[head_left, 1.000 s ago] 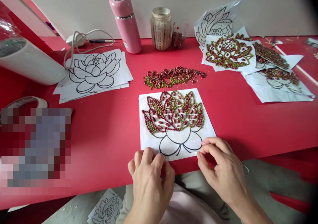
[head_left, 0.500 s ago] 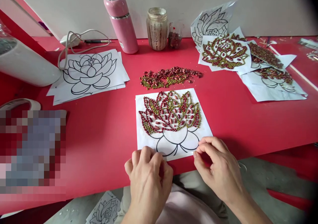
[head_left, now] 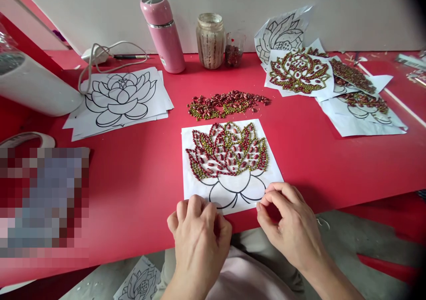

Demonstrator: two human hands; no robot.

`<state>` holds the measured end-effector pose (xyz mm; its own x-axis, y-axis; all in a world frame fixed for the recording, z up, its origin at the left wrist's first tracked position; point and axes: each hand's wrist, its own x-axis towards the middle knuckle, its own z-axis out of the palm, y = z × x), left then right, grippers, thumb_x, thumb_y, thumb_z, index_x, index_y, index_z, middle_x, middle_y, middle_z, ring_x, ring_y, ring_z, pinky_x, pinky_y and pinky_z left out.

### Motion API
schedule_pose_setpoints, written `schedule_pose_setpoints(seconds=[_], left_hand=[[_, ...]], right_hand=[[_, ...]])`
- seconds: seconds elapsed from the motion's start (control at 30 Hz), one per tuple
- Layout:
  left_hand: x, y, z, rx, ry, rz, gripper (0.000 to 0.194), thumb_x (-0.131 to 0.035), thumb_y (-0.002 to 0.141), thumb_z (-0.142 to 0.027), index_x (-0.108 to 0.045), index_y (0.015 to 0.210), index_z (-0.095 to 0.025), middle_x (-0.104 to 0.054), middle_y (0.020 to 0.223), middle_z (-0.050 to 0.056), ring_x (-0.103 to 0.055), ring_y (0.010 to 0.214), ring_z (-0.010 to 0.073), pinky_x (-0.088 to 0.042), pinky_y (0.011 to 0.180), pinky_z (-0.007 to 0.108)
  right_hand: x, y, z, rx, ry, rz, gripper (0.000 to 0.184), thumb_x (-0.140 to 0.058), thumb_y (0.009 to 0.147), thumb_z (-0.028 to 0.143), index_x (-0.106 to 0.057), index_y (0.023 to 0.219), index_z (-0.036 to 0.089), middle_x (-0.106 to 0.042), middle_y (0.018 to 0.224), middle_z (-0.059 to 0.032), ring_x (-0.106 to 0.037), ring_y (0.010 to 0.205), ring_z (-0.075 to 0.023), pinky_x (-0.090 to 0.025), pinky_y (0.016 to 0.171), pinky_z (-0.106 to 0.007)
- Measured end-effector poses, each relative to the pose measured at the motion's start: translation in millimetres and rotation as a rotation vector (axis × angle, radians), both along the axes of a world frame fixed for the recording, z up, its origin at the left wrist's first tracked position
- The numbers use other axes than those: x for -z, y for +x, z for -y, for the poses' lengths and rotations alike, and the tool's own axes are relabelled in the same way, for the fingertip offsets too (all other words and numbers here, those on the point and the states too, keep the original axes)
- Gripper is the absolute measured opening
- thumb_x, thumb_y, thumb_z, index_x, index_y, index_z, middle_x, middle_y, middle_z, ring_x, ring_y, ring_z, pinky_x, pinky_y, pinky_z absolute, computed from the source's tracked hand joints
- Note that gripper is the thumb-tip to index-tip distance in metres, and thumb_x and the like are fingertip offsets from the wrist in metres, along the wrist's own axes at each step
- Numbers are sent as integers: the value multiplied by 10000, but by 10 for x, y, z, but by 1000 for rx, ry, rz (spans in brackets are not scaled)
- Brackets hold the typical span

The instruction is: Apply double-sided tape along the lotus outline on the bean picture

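A white sheet with a lotus outline [head_left: 229, 164] lies on the red table [head_left: 140, 175] in front of me; its upper petals are filled with red and green beans, its lower petals are bare. My left hand [head_left: 199, 235] is curled at the sheet's near edge, fingers bent under. My right hand [head_left: 289, 224] rests by the sheet's near right corner, thumb and fingers pinched together on something I cannot make out. A loose pile of red and green beans [head_left: 228, 104] lies just beyond the sheet.
A stack of blank lotus sheets [head_left: 120, 98] lies at left, finished bean pictures [head_left: 299, 71] at right. A pink flask [head_left: 163, 33], a jar [head_left: 209, 40] and a small glass of beans [head_left: 233, 50] stand by the wall. A white appliance [head_left: 33, 84] with cable sits far left.
Both hands have stayed at the sheet's near edge; the right fingers have drawn slightly leftward. The view has shifted a little.
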<state>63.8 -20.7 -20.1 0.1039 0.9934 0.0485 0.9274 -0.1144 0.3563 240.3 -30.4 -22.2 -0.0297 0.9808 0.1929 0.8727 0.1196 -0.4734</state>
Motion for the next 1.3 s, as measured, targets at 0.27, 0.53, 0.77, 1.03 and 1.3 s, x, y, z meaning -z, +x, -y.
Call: schedule_pose_setpoints(seconds=[0.27,0.53,0.77,1.03,1.3], left_hand=[[-5,4,-4,-4,-15,-33,158,-489,742,-220,-509,585,-208,-485,738,30,-387,758,196,-273,646,331],[-12,19,-2,-15,-27,-64,161,-489,736,-216,-515,577,-205,-491,743,31,-392,761,194,-272,649,323],[-21,10,-3,-12,-13,-59,184,-470,745,-204,-513,566,-202,-484,732,30,-388,757,189,-271,640,316],[6,-66,1,27,9,13,194,-475,758,-209,-492,565,-195,-472,729,40,-381,745,194,-301,623,319],[-4,-177,47,119,127,212,74,-479,742,-117,-474,704,-180,-436,772,35,-390,719,163,-371,651,326]], right_hand=[[-22,-10,-2,1,-18,4,71,-488,760,195,-457,697,185,-478,840,-30,-484,753,-167,-397,684,-301],[-32,-20,-10,5,-29,22,73,-484,756,196,-446,694,188,-474,837,-32,-478,732,-169,-398,663,-306],[-9,24,-9,14,-27,-5,67,-497,740,184,-436,710,187,-466,842,-36,-491,775,-179,-409,713,-322],[-24,143,-9,50,-2,-218,45,-445,790,153,-455,816,188,-507,847,-41,-504,773,-159,-437,682,-282],[-19,192,9,71,-23,-272,34,-464,819,203,-481,844,190,-533,878,-35,-520,764,-143,-458,685,-265]])
